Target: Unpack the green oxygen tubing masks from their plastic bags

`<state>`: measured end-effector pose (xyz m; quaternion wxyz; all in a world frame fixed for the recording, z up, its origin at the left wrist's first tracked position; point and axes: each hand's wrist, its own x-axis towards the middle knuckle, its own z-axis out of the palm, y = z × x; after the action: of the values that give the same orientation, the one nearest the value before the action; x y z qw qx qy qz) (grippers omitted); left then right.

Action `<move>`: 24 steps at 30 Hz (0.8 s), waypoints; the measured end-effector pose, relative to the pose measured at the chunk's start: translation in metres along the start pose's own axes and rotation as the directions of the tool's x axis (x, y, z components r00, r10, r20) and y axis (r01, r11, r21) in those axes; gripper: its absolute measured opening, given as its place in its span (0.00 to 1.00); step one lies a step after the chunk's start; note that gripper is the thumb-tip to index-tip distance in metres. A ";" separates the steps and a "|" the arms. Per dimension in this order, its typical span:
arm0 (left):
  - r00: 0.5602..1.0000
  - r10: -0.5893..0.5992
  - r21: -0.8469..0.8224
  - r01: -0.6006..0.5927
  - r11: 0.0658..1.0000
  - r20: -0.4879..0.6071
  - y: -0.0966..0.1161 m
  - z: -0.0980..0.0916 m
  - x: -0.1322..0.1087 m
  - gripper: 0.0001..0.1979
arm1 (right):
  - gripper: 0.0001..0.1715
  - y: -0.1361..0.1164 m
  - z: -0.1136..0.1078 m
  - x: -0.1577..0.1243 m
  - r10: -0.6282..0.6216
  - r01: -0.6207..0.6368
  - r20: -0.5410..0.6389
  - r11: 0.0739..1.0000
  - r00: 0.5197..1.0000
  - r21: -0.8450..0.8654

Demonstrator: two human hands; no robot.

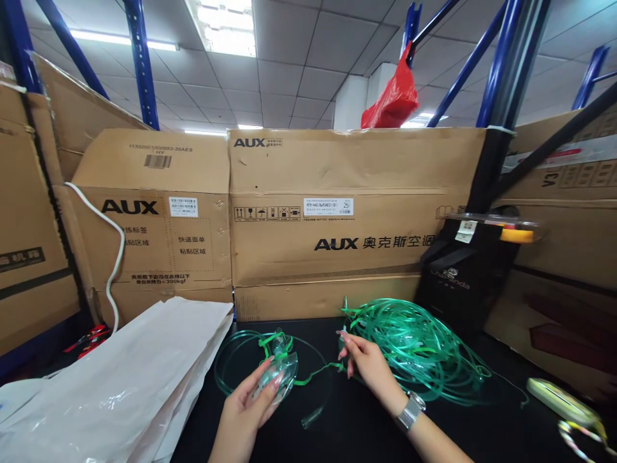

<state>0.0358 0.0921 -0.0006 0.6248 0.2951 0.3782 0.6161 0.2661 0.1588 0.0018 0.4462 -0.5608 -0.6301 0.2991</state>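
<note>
My left hand (250, 405) grips a clear plastic oxygen mask (282, 379) between thumb and fingers, just above the black tabletop (284, 444). A green elastic strap (315, 373) runs from the mask toward my right hand (364, 360). My right hand's fingers are pinched together near a small clear piece, but what they hold is too small to make out. Thin clear green tubing (226, 360) loops behind the mask. A loose clear connector end (312, 418) lies on the tabletop between my hands. Just beyond my right hand sits a large tangle of green tubing (409, 341).
White plastic bags (144, 373) lie at the left. Cardboard boxes (289, 263) wall off the back. A black bag (457, 283) stands at the back right, against a rack post. A yellow-green utility knife (562, 399) lies at the right edge. A red bag (393, 96) hangs above.
</note>
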 end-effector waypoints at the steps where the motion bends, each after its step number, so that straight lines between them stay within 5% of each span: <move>1: 1.000 0.024 0.001 -0.024 1.000 0.006 -0.001 0.000 0.001 0.28 | 0.36 -0.003 -0.002 0.000 0.001 -0.002 0.003 1.000 1.000 0.017; 5: 0.999 0.025 0.024 -0.026 0.999 0.046 -0.009 -0.002 0.003 0.30 | 0.30 -0.026 0.006 -0.021 -0.095 0.087 0.130 0.994 0.987 0.066; 9: 0.983 -0.165 0.113 0.156 0.981 0.079 -0.016 -0.003 0.001 0.31 | 0.32 -0.046 0.022 -0.052 -0.338 0.368 0.428 0.930 0.838 0.014; 13: 0.974 -0.198 0.216 0.171 0.961 0.109 -0.019 -0.002 0.000 0.30 | 0.30 -0.048 0.027 -0.063 -0.354 0.467 0.456 0.869 0.817 -0.162; 16: 0.988 -0.116 0.213 0.091 0.973 0.105 -0.015 -0.003 0.003 0.29 | 0.22 -0.040 0.021 -0.051 -0.362 0.447 0.340 0.868 0.868 -0.216; 19: 0.990 0.108 0.209 -0.126 0.970 0.095 -0.009 -0.006 0.008 0.26 | 0.21 -0.026 0.011 -0.031 -0.349 0.353 0.060 0.900 0.935 -0.256; 24: 0.965 0.234 0.248 -0.257 0.934 0.119 -0.004 -0.015 0.021 0.28 | 0.27 -0.005 -0.002 -0.009 -0.350 0.239 -0.283 0.902 0.893 -0.360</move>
<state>0.0241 0.1110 -0.0141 0.5143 0.4466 0.3884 0.6206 0.2654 0.1492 0.0046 0.4933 -0.5645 -0.6614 0.0209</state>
